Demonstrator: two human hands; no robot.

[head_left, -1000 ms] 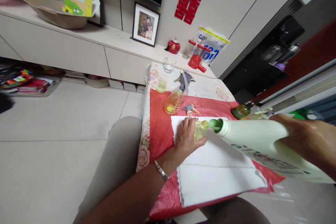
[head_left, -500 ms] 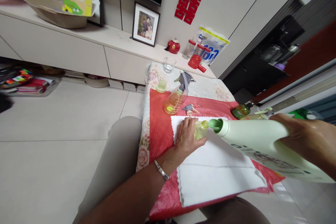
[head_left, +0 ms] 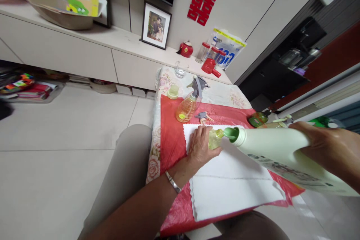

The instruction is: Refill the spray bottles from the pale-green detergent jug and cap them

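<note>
My left hand (head_left: 200, 145) is wrapped round a small yellowish clear bottle (head_left: 215, 139) that stands on a white cloth (head_left: 225, 185). In my right hand (head_left: 327, 146) is a large pale green jug (head_left: 270, 140), gripped by its handle and tipped sideways. The jug's green-lined mouth is right beside the small bottle's neck; a greenish stream seems to bridge the two. Behind my left hand lies a grey spray head (head_left: 203, 117). An amber spray bottle (head_left: 186, 108) with a grey trigger top stands upright farther back, near a pale green cap (head_left: 172, 92).
A red plastic sheet (head_left: 171, 138) lies under the cloth on a flowered tablecloth (head_left: 153, 157). At the back is a clear glass cup (head_left: 180, 69). A dark green bottle (head_left: 258, 119) stands at the right edge. A cabinet ledge behind holds a red jar (head_left: 185, 49) and a photo frame (head_left: 156, 25).
</note>
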